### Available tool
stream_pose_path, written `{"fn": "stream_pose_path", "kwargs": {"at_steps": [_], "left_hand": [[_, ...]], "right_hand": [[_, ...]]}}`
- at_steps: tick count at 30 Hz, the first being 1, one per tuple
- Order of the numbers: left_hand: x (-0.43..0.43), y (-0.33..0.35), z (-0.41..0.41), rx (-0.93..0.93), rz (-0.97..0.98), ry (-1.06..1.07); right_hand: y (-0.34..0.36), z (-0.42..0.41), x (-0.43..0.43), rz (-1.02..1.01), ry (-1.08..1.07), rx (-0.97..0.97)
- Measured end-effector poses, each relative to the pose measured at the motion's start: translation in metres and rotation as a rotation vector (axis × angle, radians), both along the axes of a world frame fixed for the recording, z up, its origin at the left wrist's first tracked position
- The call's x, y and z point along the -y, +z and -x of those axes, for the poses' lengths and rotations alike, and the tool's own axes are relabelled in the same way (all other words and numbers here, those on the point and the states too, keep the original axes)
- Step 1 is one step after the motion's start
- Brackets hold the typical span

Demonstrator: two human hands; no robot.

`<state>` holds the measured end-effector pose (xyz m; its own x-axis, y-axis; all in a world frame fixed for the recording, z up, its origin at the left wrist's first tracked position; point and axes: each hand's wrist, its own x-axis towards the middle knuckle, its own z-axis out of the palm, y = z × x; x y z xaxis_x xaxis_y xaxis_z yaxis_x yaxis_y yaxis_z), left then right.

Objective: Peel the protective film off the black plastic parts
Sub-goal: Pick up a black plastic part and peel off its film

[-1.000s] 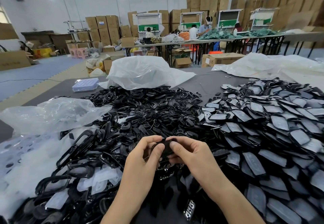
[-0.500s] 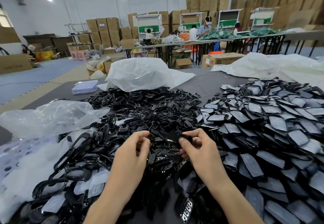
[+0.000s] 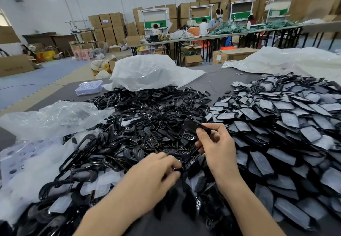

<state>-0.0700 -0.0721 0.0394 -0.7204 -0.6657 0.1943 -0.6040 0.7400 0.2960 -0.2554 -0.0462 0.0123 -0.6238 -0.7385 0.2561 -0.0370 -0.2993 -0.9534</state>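
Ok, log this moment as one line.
right hand: pinches black part above pile | left hand: low on glossy black pile, grip blurred | film-covered pile: right side

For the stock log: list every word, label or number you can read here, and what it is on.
No text here can be read.
Stacked cardboard box, blue label: too small to read.
Brown box at far left, faint print: blurred.
Floor box beyond the table, white label: too small to read.
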Motion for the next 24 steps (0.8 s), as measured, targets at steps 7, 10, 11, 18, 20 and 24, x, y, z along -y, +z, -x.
{"fn": "stream_pose_path", "kwargs": {"at_steps": [7,10,11,18,20,24], "left_hand": [[-0.035,-0.025,0.036,0.176,0.150,0.078],[-0.037,-0.029,0.043,0.239,0.154,0.096],[-0.035,-0.028,0.044,0.229,0.118,0.085],[-0.025,-0.036,0.034,-0.311,-0.272,0.145],[-0.020,-0.034,0.031,-0.505,-0.331,0.169],[-0.011,-0.029,0.024,-0.784,-0.391,0.223]], "right_hand": [[0.001,0.000,-0.004,-0.003,-0.022,0.012],[-0.001,-0.001,-0.003,-0.005,-0.022,0.003],[-0.001,-0.002,-0.004,-0.006,-0.026,0.003],[0.000,-0.002,-0.003,-0.015,-0.017,0.010],[0.001,-0.003,-0.003,-0.006,0.006,0.038],[0.007,-0.008,-0.005,0.066,0.272,0.275]]}}
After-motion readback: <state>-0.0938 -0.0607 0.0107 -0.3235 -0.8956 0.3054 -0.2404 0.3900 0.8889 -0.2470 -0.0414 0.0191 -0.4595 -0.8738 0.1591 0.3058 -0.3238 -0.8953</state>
